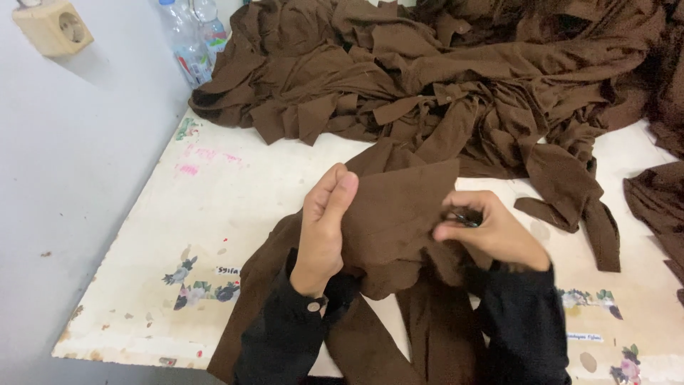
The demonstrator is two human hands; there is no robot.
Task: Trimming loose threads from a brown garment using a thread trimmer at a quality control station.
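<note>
My left hand (324,224) pinches the upper left edge of a brown fabric piece (399,214) and lifts it above the table. My right hand (491,228) is closed at the fabric's right edge around a small dark tool (464,217), likely thread snips, mostly hidden by the fingers. Both arms wear black sleeves. The lower part of the brown cloth hangs down between my arms and over the table's front edge.
A big heap of brown fabric pieces (456,71) fills the back of the white table (214,214). More brown cloth (659,207) lies at the right edge. Plastic water bottles (192,36) stand at the back left by the wall, near a wall socket (53,25).
</note>
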